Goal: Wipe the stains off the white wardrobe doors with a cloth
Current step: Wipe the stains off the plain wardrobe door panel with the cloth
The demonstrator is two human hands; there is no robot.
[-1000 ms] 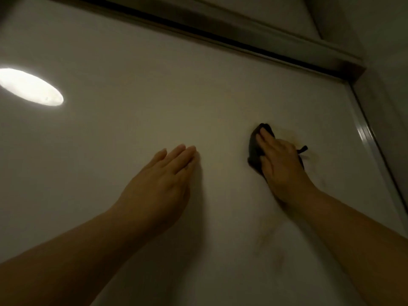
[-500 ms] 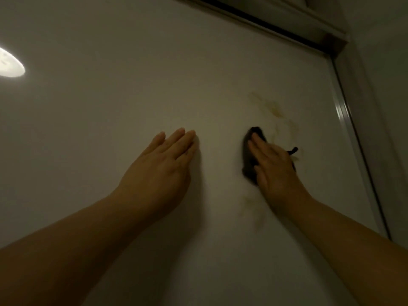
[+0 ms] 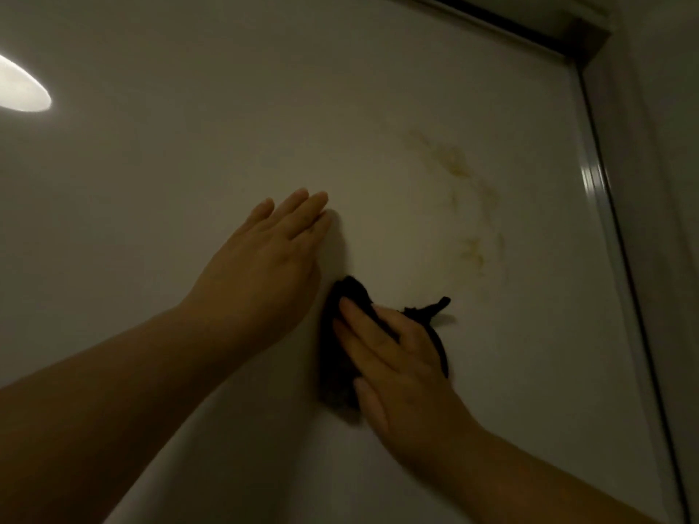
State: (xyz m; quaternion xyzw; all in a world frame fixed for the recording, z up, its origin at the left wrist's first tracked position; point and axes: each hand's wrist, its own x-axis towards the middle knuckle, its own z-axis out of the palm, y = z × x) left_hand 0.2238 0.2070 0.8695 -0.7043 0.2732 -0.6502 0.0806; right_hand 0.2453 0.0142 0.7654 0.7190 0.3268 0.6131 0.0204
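Wiping unfinished: yellowish stains (image 3: 457,164) plain on door (image 3: 189,107), upper right. Cloth (image 3: 336,372) pressed flat against door under right hand (image 3: 397,372), fingers straight and together, no pinch; dark edges showing left of and above fingers. Stains above-right of cloth, apart from it. Left hand (image 3: 264,266) flat on door, fingers together, just beside cloth.

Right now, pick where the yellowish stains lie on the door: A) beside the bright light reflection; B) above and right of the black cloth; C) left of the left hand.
B: the yellowish stains streak the white wardrobe door above and right of the black cloth under the right hand.
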